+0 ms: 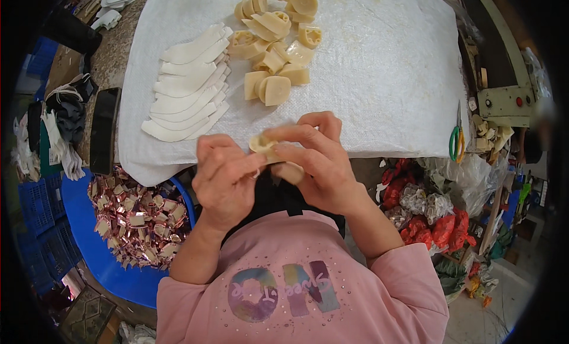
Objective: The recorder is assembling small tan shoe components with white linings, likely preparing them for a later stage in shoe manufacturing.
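Observation:
Just off the near edge of the white-covered table point(379, 107), my two hands meet on a beige block that looks like a shoe heel point(261, 143). My right hand point(323, 160) grips it with curled fingers. My left hand point(225, 181) is closed in a pinch at its side; what lies between these fingertips is too small to make out. Motion blurs the block's lower part. Beyond my hands lie several similar beige heels point(276, 90), loosely piled, some showing hollow ends. To their left, curved white strips point(184, 101) overlap in a fanned row.
Scissors point(457, 143) with orange and green handles rest at the table's right edge. A dark phone-like slab point(105, 130) lies at the left. A blue tub point(127, 282) of shiny pinkish pieces point(139, 219) stands lower left. Red and clear plastic bags point(441, 228) are heaped lower right.

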Demonstrator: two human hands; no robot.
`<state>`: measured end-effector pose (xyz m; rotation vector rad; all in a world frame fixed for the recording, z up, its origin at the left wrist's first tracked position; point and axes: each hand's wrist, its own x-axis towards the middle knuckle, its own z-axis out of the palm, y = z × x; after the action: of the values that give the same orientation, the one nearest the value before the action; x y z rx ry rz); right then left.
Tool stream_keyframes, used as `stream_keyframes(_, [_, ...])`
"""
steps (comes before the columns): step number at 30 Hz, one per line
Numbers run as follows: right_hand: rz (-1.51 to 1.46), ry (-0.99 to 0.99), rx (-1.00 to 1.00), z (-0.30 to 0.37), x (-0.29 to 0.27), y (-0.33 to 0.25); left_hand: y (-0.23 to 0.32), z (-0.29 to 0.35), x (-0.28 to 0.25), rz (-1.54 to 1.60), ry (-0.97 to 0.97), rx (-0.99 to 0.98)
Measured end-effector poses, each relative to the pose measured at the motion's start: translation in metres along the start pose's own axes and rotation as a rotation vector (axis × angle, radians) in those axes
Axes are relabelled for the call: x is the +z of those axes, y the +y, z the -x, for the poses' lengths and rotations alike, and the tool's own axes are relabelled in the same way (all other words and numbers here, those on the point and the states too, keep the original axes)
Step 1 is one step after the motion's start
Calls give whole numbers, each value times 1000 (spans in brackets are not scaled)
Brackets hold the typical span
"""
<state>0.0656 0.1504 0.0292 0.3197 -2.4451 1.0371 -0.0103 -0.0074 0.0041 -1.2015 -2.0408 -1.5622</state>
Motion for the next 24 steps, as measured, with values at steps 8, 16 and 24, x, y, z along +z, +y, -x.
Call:
stream_keyframes(8, [-808,241,684,32,17,-15,2,4,-9,189,41,-98])
stream_keyframes(16, [-1123,380,696,33,21,-19,9,1,-2,283,-115,44])
stream_keyframes(24, [-1145,309,739,27,14,-25,16,-5,6,-85,-197,175])
